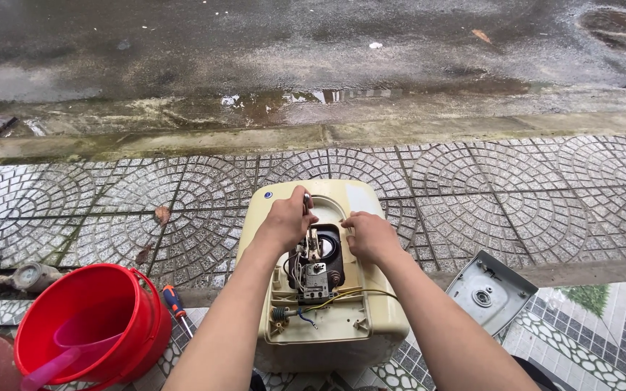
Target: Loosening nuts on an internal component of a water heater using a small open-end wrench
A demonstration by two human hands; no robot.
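A cream-coloured water heater (342, 329) lies on the tiled pavement with its cover off, showing wires and a metal part in a dark opening (318, 262). My left hand (286, 219) is closed around a small metal tool held upright over the top of the opening. My right hand (371, 235) rests on the opening's right rim, fingers curled against the casing. What the right fingers grip is hidden.
A red bucket (121, 289) with a pink scoop (63, 351) stands at the lower left. A screwdriver (176, 308) with a red and blue handle lies beside it. A grey cover panel (490, 289) lies to the right. A wet road runs beyond the curb.
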